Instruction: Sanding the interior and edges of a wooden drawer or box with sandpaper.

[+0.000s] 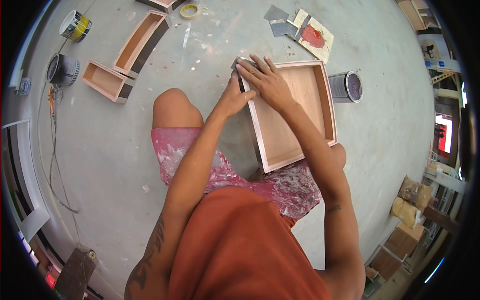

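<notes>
A shallow wooden drawer box (292, 117) with pale, pinkish rims lies tilted across my lap, its open side up. My left hand (233, 98) grips the box's left wall, thumb over the rim and fingers along the dark outer side. At the far left corner my right hand (267, 84) presses a small dark grey piece of sandpaper (243, 61) on the rim, its fingers partly covering the piece. The two hands are close together, and the right palm hangs over the box's inside.
Smaller drawer boxes (141, 42) lie at far left, near a roll of tape (189, 11). Paint cans stand left; another can (346, 87) lies beside the box's right wall. Grey sheets (278, 21) and a red-smeared board (313, 37) are beyond. Cables (54, 165) run along the left.
</notes>
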A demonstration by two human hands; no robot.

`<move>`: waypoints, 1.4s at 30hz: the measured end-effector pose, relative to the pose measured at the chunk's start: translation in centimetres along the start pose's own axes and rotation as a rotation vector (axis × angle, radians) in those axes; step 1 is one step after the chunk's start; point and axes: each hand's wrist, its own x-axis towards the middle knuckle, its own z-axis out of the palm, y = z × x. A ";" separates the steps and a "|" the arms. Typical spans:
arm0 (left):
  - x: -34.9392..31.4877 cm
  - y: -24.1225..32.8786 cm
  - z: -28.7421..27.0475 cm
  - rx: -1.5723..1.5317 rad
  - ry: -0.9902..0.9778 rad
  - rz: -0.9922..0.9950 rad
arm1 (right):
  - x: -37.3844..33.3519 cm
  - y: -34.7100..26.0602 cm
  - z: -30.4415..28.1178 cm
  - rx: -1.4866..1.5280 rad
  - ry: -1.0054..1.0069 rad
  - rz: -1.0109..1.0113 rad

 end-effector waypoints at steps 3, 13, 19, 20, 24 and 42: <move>0.0 -0.3 -0.4 -0.112 -0.050 -0.100 | -2.7 3.2 -0.6 -0.091 -0.010 0.069; -0.3 0.0 -0.7 0.036 -0.059 -0.109 | -3.2 2.7 0.1 -0.144 0.030 0.154; -0.2 0.2 -1.0 0.019 -0.090 -0.199 | -0.6 -0.4 0.4 0.050 0.051 0.082; -0.3 0.3 -1.1 0.016 -0.103 -0.243 | -0.7 0.1 0.0 0.014 0.024 0.057; -0.4 0.2 -0.5 0.013 -0.065 -0.135 | -2.8 1.6 1.2 -0.091 0.086 0.166; 0.0 -0.8 -0.8 0.056 -0.056 -0.135 | -4.8 3.3 0.9 -0.135 0.057 0.256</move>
